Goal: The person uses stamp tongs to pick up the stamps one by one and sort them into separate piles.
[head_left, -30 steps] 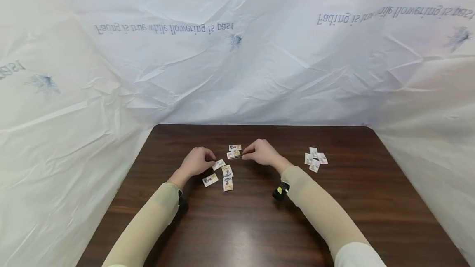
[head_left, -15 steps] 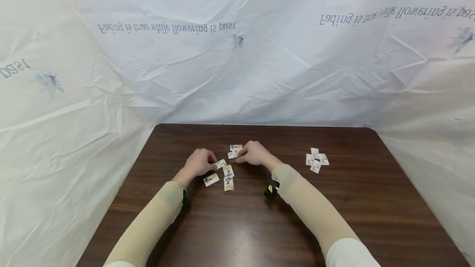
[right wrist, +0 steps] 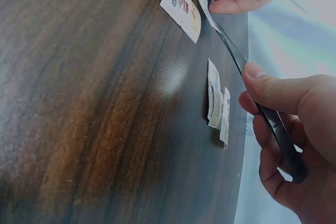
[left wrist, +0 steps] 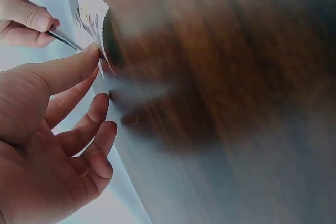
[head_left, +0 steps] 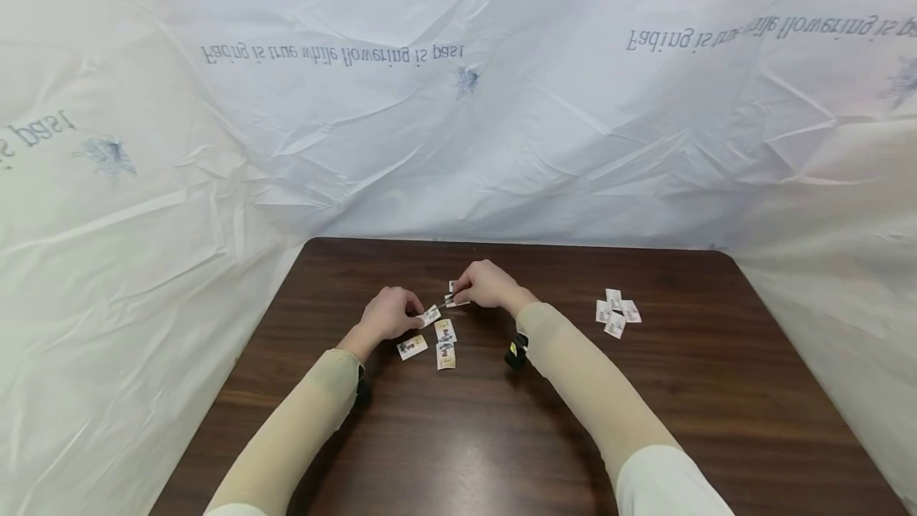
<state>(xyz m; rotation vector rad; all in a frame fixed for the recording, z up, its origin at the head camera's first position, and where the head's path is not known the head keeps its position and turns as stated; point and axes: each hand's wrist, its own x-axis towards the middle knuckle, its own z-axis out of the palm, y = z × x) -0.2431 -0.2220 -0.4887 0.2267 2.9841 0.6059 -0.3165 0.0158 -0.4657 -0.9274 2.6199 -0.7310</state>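
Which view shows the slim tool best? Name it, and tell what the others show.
The right wrist view: most of the slim tool's length shows in the right hand. The left wrist view shows only a short stretch; the head view, just a thin streak.

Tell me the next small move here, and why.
Probably squeeze the tweezers gently on the stamp: the right hand holds them against one end of it, while the left hand pinches the other. Whether the tweezers already grip it is unclear.
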